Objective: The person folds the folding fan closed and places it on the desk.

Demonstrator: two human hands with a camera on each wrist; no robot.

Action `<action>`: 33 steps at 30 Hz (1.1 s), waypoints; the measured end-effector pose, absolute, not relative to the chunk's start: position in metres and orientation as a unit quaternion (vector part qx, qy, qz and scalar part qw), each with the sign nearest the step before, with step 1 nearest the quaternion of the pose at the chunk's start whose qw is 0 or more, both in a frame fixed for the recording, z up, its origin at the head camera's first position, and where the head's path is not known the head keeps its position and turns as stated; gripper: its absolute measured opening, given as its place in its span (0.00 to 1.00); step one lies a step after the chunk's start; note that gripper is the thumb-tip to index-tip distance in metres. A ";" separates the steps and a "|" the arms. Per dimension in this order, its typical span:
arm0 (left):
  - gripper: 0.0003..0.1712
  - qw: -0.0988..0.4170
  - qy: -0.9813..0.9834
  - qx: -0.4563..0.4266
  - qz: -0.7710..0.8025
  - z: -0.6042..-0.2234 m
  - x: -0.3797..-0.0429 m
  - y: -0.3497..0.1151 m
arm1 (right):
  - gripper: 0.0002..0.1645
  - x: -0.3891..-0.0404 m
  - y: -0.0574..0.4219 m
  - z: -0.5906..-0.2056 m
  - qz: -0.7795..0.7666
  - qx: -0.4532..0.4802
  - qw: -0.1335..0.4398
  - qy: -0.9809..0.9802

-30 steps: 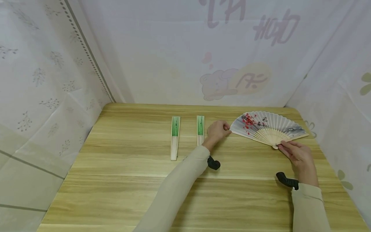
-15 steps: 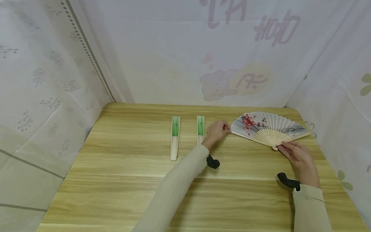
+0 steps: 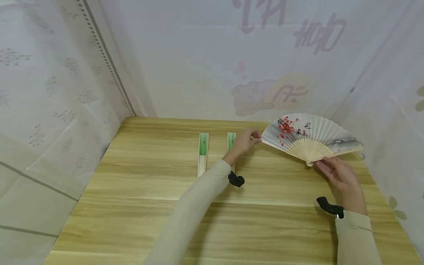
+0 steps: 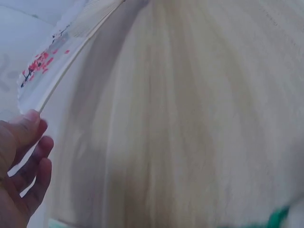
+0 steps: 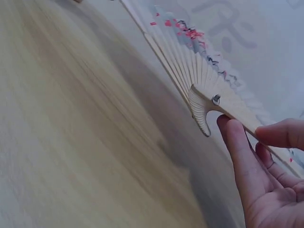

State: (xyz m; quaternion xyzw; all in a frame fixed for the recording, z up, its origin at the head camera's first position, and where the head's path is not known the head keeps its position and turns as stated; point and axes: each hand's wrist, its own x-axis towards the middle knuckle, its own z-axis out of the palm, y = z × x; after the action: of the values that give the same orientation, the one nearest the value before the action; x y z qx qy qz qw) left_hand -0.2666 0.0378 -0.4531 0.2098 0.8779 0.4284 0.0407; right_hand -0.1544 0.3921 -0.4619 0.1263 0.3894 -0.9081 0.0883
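A spread folding fan (image 3: 309, 138) with red blossoms on grey-white pleats is held up between both hands, tilted over the back right of the table. My left hand (image 3: 246, 141) pinches the tip of its left outer rib between thumb and fingers. In the left wrist view, that hand's other fingers curl loosely below the fan corner (image 4: 35, 102). My right hand (image 3: 342, 175) grips the right outer rib near the pivot. The right wrist view shows the thumb on one side of the rib, fingers on the other, beside the metal pivot pin (image 5: 216, 99).
Two folded green fans lie on the wooden table (image 3: 265, 228): one at the left (image 3: 203, 154), and a second fan (image 3: 231, 140) partly hidden behind the left forearm. Printed curtains (image 3: 185, 66) hang along the table's back and sides.
Both hands have kept their hold while the fan has risen off the table, its pleated edge tipping upward. The left hand has shifted slightly up and left, and the head view has moved a little.
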 end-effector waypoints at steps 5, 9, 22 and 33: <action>0.06 0.035 0.857 0.218 0.466 -0.449 -0.269 0.022 | 0.16 -0.158 0.380 -0.462 -0.920 0.062 0.094 0.375; 0.06 0.036 0.842 0.226 0.488 -0.443 -0.272 0.006 | 0.16 -0.162 0.369 -0.462 -0.917 0.028 0.088 0.388; 0.04 0.002 0.814 0.259 0.520 -0.431 -0.267 -0.059 | 0.18 -0.172 0.331 -0.459 -0.892 -0.046 0.103 0.437; 0.04 -0.004 0.810 0.227 0.541 -0.426 -0.245 -0.121 | 0.20 -0.179 0.287 -0.459 -0.851 -0.120 0.129 0.494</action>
State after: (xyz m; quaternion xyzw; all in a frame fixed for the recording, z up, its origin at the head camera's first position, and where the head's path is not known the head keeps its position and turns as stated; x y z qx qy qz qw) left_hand -0.2453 -0.1211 -0.4256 0.2271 0.8100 0.5407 -0.0041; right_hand -0.1787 0.2872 -0.4589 -0.1202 0.4943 -0.8512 0.1289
